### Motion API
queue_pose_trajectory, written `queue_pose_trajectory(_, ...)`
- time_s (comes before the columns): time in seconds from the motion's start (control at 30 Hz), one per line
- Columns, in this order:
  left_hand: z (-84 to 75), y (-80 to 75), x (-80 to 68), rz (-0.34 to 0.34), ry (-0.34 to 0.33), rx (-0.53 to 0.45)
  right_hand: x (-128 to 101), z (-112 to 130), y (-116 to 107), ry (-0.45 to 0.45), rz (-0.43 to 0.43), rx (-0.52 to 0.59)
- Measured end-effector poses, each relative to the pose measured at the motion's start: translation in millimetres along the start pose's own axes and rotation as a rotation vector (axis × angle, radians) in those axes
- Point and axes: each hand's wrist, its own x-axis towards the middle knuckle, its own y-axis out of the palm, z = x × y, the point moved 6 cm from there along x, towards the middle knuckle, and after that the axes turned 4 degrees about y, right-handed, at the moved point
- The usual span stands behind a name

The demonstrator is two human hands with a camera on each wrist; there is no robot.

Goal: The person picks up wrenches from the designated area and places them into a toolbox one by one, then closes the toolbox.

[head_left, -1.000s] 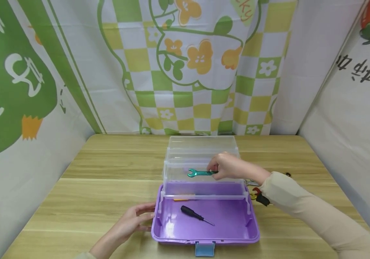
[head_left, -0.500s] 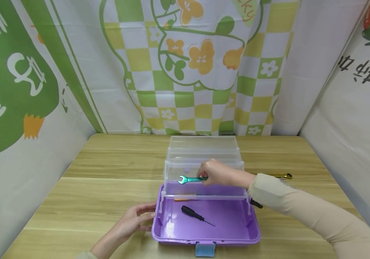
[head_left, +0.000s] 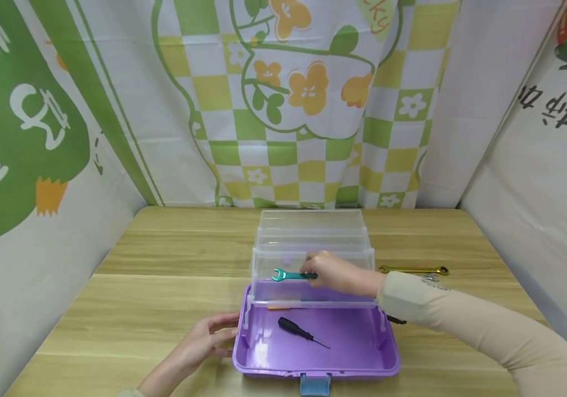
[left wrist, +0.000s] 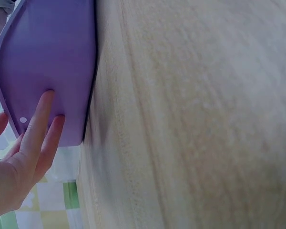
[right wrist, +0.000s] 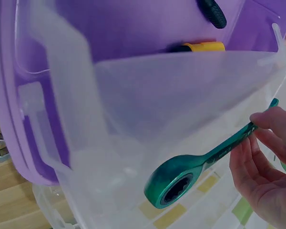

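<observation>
A purple toolbox (head_left: 362,361) stands open on the wooden table, its clear tiered trays (head_left: 313,242) raised at the back. My right hand (head_left: 335,273) pinches a teal wrench (head_left: 288,275) by its handle and holds it over the lower clear tray. In the right wrist view the teal wrench (right wrist: 200,167) shows its ring end inside the clear tray (right wrist: 133,119). My left hand (head_left: 204,342) rests with straight fingers against the left side of the purple toolbox (left wrist: 43,62); the left hand (left wrist: 24,148) touches its wall. A black screwdriver (head_left: 300,331) lies in the purple base.
A gold wrench (head_left: 412,269) lies on the table (head_left: 154,264) right of the box. A yellow-handled tool (head_left: 278,307) peeks from under the clear tray. A blue latch (head_left: 314,383) sits at the box's front. Patterned curtains enclose the table on three sides.
My right hand has carried the teal wrench leftward and slightly down over the clear tray. The gold wrench behind my arm has come into view. The left hand has stayed put.
</observation>
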Motion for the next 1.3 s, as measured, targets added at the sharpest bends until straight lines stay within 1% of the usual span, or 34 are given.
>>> queue_pose_trajectory(0.2, -0.1, 0.5, -0.1, 0.006, -0.001, 0.002, -2, -3, 5, -0.011, -0.038, -0.072)
queue_pose_trajectory(0.4, -1.5, 0.9, 1.6, 0.011, 0.003, 0.012, -4, -2, 7, -0.048, -0.072, -0.122)
queue_pose_trajectory(0.6, -1.0, 1.5, 3.4, 0.025, 0.007, 0.015, -6, -8, 13, -0.02, -0.067, -0.137)
queue_pose_trajectory(0.83, -1.0, -0.9, 1.7, 0.011, 0.006, 0.016, -3, -8, 17, -0.012, -0.1, -0.202)
queue_pose_trajectory(0.93, -1.7, -1.2, 0.7, 0.009, 0.006, 0.022, -2, -8, 18, -0.013, -0.104, -0.204)
queue_pose_trajectory(1.1, -0.2, -0.4, -0.1, 0.006, -0.015, 0.028, -4, -10, 19, 0.008, -0.076, -0.183)
queue_pose_trajectory(1.2, 0.1, 0.1, 0.2, 0.009, -0.014, 0.031, -5, -12, 17, 0.033, -0.053, -0.147)
queue_pose_trajectory(1.3, 0.6, 0.3, 0.2, 0.011, -0.017, 0.031, -6, -11, 13, 0.037, -0.036, -0.084)
